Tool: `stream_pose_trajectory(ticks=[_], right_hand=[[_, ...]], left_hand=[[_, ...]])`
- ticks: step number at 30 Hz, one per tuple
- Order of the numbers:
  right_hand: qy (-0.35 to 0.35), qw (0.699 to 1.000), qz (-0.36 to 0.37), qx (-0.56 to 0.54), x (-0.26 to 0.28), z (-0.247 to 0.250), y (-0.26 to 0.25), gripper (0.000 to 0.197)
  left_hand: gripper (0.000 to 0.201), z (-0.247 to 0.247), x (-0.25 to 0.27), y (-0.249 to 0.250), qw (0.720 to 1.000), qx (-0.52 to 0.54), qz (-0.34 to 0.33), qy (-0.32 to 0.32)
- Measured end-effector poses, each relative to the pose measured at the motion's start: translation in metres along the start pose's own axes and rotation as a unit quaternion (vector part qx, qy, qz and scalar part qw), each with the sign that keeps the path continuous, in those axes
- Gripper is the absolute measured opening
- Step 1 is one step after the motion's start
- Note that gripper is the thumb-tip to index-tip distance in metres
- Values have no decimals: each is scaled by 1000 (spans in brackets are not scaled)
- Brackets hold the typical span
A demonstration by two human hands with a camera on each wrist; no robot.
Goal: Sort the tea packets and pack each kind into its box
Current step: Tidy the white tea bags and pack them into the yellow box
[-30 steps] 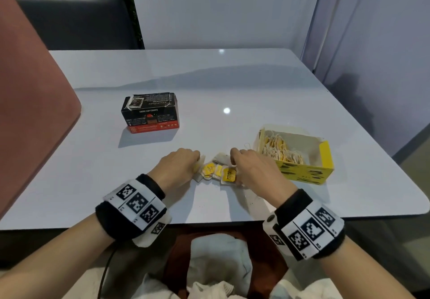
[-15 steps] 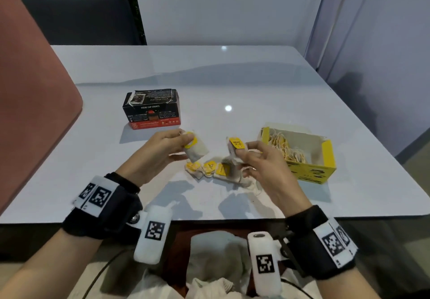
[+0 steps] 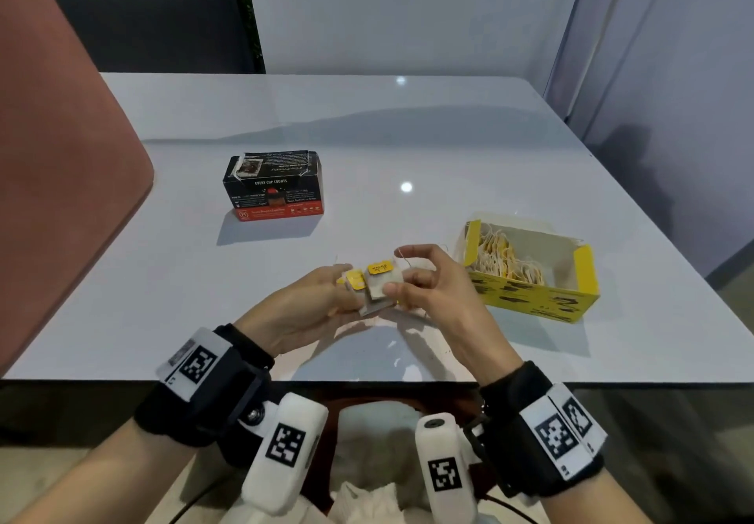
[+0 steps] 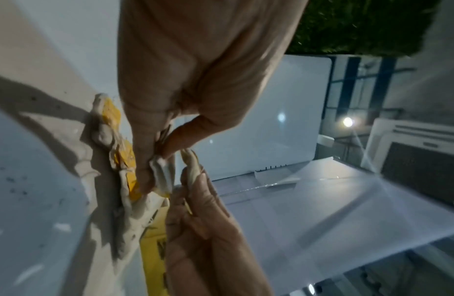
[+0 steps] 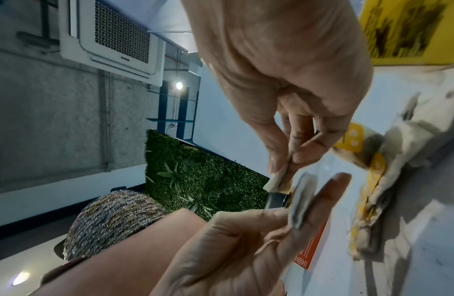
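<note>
Since half a second ago, your hands are drawing together just left of the yellow box (image 3: 530,291), bringing the two lifted tea packets side by side. On the white table (image 3: 408,135) two boxes are standing: the yellow one, open and holding a heap of strung packets, and a closed black-and-red box (image 3: 274,185) well to its left. Your left hand (image 3: 302,311) is pinching one yellow-tagged packet (image 3: 355,280); your right hand (image 3: 432,291) is pinching another (image 3: 381,278), upper fingers curled loosely. More packets are lying beneath your hands; their number is hidden. You are judging by tag colour, it seems; next you are likely carrying both rightward and dropping them into the yellow box.
</note>
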State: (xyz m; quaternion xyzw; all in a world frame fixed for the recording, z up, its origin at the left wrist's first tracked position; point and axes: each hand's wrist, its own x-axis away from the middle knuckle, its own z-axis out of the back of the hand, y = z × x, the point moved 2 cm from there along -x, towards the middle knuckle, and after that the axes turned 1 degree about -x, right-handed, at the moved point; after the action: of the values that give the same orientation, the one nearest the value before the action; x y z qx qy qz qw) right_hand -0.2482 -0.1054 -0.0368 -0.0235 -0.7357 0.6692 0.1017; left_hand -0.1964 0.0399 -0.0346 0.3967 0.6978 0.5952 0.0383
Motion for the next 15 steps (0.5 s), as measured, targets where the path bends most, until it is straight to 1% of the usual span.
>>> stream_pose_trajectory(ticks=[2,4,6,8,10,13,15], right_hand=[[-12,1000,13,2,1,-3,-2,40],[-24,999,23,8,1,-4,-2,38],[-41,998,23,46,1,-6,0,39],[-51,993,19,101,1,-7,5,43],[-46,989,21,136,2,-8,8,48],[-40,988,33,142,0,-9,9,51],[-32,988,39,149,-2,-10,10,52]], left_hand=[[49,2,2,-2,999,-34,-5,-11],[50,1,4,-2,997,-69,-9,-18],[49,2,6,-1,997,-79,-17,-16],[48,4,5,0,997,-74,-20,-3],[44,7,5,1,997,-68,-16,14],[36,3,7,0,999,-37,-8,0],[30,0,9,-3,1000,12,-2,2]])
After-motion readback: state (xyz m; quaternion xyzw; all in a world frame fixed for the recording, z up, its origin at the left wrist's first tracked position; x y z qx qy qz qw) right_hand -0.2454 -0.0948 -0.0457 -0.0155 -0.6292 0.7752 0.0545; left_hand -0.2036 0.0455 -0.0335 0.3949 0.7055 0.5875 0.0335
